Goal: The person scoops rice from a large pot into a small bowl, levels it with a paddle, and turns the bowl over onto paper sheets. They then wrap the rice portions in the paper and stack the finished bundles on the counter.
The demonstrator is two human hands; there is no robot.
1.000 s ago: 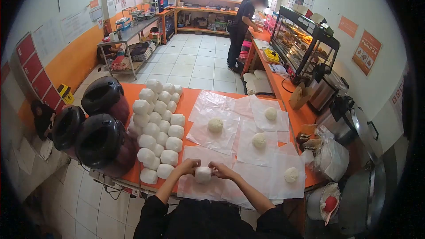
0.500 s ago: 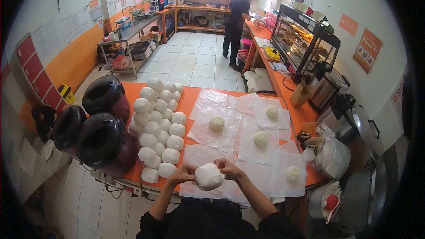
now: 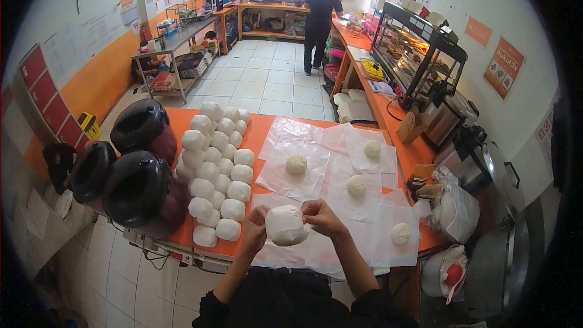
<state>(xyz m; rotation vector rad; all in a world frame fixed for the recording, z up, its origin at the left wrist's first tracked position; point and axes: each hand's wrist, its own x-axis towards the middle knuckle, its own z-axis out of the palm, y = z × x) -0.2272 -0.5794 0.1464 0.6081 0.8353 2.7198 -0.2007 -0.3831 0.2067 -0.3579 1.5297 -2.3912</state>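
Between my two hands, just above the near edge of the table, is a rounded rice parcel (image 3: pixel 286 227) wrapped in white paper. My left hand (image 3: pixel 256 228) pinches the paper at its left side. At the upper right, the fingers of my right hand (image 3: pixel 322 217) are closed on the paper too. To the left stands a stack of similar wrapped parcels (image 3: pixel 240 191), several rows long. On the right, wrapping sheets (image 3: pixel 280 183) overlap on the table, with one rice mound (image 3: pixel 296 164) near their middle and several others on nearby sheets.
Three dark lidded containers (image 3: pixel 138 188) stand left on the orange table (image 3: pixel 248 231). A plastic bag (image 3: pixel 456 206) and a rice pot (image 3: pixel 440 270) with a red-ended scoop are at the right. A glass display case (image 3: pixel 413 54) lines the counter. A co-worker (image 3: pixel 322 18) stands farther back.
Both hands have risen slightly with the parcel, away from my body. The co-worker has shifted a little left and turned more toward the back. The stack and rice mounds look the same.
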